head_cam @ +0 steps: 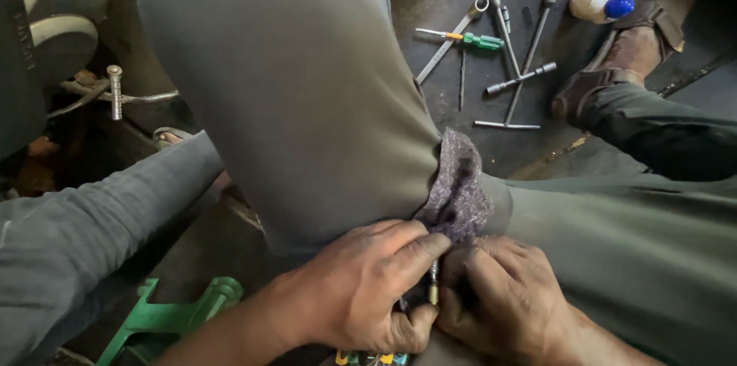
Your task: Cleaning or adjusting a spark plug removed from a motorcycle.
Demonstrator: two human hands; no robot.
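While a white bottle (595, 1) lies far off, both hands (430, 297) pinch seemingly a metal bit (434, 283)

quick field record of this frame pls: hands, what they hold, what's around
left hand: grips a small metal bit, thumb and fingers closed round it
right hand: pinches the same bit from the other side
rag: grey, tucked in the fold of the lap just above both hands
floor tools: green screwdriver, T-handle wrench, spanner
bottle: white, blue cap, beside a sandal
green stand: lower left
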